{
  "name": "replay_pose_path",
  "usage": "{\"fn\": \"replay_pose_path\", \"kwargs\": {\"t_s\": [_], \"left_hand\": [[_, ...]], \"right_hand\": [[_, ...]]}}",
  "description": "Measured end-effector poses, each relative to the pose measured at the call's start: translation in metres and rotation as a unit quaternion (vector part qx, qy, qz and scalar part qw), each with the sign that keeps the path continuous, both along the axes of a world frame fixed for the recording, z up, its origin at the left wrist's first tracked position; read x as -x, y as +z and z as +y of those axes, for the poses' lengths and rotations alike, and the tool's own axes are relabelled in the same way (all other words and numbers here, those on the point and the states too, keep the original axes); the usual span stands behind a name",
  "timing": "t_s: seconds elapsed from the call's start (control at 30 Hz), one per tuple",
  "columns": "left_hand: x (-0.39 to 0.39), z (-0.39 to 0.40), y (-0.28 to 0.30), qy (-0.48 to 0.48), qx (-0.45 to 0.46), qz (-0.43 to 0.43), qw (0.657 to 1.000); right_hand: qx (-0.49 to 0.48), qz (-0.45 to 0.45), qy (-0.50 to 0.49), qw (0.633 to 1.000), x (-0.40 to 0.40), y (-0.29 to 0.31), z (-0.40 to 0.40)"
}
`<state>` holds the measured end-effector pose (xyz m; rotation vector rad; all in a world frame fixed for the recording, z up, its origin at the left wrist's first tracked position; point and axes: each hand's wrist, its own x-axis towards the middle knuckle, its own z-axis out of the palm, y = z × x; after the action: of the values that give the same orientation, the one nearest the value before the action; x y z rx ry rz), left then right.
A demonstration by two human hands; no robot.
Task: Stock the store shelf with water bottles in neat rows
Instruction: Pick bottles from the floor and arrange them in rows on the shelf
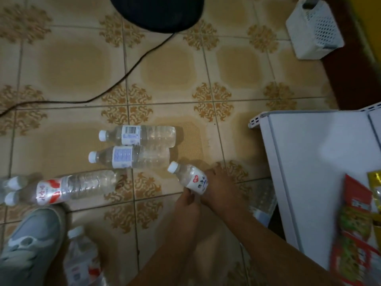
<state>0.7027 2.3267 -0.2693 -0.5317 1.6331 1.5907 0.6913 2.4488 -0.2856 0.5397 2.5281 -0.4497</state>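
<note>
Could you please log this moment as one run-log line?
both hands hold small bottle | two barcode-label bottles lying on floor | shelf right

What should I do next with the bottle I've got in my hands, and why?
Probably lift the clear plastic water bottle with the white and red label up onto the white shelf top to your right and stand it upright. Both your left hand and right hand already have a grip on it, it is tilted, and other bottles are waiting on the patterned tile floor.
</note>
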Motion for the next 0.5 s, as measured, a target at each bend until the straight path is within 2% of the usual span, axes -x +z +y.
{"fn": "replay_pose_path", "kwargs": {"t_s": [0.1,0.17,0.33,0.5], "left_hand": [[-0.006,0.001,0.046,-0.016,-0.013,0.052,0.998],[-0.006,0.008,0.083,-0.054,-0.009,0.096,0.994],[0.006,0.012,0.236,-0.171,-0.023,0.211,0.962],[-0.013,0.013,0.388,-0.198,-0.086,0.349,0.912]], "right_hand": [[0.044,0.061,-0.148,0.986,-0.021,0.047,-0.009],[0.054,0.112,-0.202,0.971,-0.029,0.090,-0.009],[0.014,0.190,-0.235,0.953,-0.039,0.234,0.002],[-0.035,0.317,-0.236,0.918,-0.070,0.400,0.005]]}}
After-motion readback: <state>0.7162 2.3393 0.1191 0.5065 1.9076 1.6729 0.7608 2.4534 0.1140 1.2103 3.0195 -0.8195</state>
